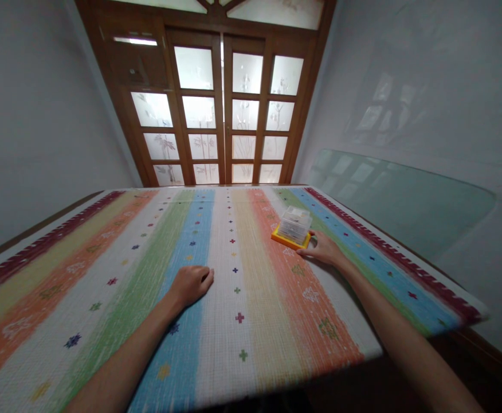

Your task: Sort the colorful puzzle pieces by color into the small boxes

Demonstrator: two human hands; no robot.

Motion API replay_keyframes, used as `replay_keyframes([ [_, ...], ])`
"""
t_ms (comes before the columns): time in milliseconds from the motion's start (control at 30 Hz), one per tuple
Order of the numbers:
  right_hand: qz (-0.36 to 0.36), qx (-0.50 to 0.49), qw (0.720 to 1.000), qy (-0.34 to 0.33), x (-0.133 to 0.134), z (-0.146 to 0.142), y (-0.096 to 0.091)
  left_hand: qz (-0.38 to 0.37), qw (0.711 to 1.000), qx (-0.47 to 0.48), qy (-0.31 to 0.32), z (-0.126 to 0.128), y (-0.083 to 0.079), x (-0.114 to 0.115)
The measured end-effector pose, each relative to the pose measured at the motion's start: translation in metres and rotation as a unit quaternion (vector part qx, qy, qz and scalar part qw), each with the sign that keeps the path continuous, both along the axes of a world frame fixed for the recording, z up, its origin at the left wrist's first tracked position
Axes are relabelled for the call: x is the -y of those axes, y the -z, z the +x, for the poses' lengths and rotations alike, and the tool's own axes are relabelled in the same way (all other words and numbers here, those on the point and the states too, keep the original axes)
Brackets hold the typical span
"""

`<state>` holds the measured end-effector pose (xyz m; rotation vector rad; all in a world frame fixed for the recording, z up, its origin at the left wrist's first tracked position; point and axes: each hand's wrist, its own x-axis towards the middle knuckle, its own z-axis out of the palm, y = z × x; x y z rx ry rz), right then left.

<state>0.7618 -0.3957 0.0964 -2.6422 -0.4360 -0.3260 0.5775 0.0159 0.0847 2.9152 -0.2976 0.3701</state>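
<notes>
My left hand [192, 283] rests on the tablecloth with its fingers curled into a loose fist, and nothing shows in it. Farther out on the right, my right hand [323, 249] grips the near right corner of a shallow yellow tray [291, 243] between thumb and fingers. A stack of clear, flat plastic pieces [294, 224] sits in the tray, its top piece somewhat askew. What is printed on or inside these pieces is too small to tell. The tray is at the table's right half, on or just over an orange stripe.
A striped, multicoloured tablecloth [216, 344] covers the long table. Wooden doors with frosted panes [244, 115] stand beyond its far end. White walls flank both sides, and a pale green glass panel [397, 195] lies against the right one. The table's near edge drops off at the bottom right.
</notes>
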Motion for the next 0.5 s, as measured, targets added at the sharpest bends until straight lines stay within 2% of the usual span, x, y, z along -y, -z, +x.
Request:
replay_keyframes([
  [300,-0.002,0.0,1.0,0.017,0.0013,-0.0017,-0.0023,-0.023,1.0,0.015,0.013,0.0001,-0.0022,0.0005],
  [500,0.003,-0.021,1.0,0.004,0.0025,-0.009,-0.0057,-0.019,0.999,0.025,0.028,0.0007,-0.0029,-0.0011],
])
